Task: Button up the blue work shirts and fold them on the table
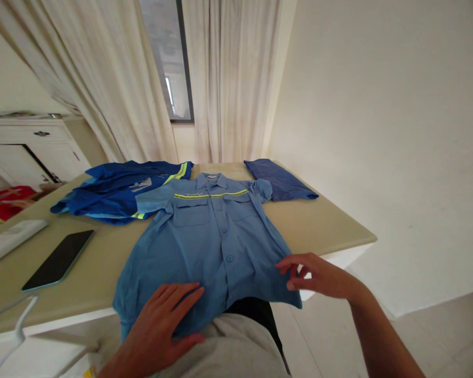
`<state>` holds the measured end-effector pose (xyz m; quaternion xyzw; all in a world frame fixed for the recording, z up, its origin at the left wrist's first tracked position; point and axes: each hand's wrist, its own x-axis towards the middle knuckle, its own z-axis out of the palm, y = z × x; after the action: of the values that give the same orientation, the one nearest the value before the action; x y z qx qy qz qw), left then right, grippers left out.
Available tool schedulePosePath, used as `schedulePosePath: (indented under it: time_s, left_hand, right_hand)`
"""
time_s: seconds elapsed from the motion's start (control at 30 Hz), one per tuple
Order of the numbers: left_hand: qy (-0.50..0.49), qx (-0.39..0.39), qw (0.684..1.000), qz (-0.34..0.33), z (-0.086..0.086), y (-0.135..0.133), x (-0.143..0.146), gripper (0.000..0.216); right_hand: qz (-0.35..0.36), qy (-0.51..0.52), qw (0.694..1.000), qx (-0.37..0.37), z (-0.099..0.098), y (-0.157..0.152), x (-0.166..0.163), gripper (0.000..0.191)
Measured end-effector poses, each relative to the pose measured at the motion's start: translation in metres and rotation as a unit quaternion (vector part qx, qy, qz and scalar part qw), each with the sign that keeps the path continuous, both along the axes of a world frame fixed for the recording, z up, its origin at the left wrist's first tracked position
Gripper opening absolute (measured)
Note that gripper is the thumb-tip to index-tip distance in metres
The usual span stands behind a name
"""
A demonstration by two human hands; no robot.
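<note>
A light blue short-sleeved button shirt lies front up on the table, collar away from me, with a yellow-green stripe across the chest and two flap pockets. Its hem hangs over the near table edge. My left hand rests with stretched fingers on the lower left front of the shirt. At the shirt's lower right edge is my right hand, its fingers loosely curved and apart from the thumb, the fingertips at the fabric. I see no cloth pinched in either hand.
A darker blue garment with reflective stripes lies crumpled at the back left. Folded dark blue cloth is at the back right. On the left are a phone, a white power strip and a white cable. A wall stands right.
</note>
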<state>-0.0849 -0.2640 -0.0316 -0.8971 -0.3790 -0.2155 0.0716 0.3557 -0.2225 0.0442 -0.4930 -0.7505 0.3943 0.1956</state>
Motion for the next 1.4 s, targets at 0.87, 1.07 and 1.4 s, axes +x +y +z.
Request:
schedulePosePath:
  time_s: [0.87, 1.07, 1.4]
  left_hand:
    - [0.005, -0.165, 0.986, -0.002, 0.013, 0.279, 0.097, 0.078]
    - [-0.050, -0.125, 0.991, 0.013, 0.040, 0.326, 0.127, 0.049]
    - [0.031, -0.240, 0.965, 0.104, 0.012, 0.410, 0.154, 0.095]
  right_hand:
    - [-0.420, 0.328, 0.843, 0.077, -0.031, 0.352, 0.050, 0.049]
    - [-0.366, 0.336, 0.864, 0.084, -0.040, 0.338, 0.032, 0.063]
    - [-0.391, 0.263, 0.872, 0.134, -0.036, 0.321, 0.040, 0.089]
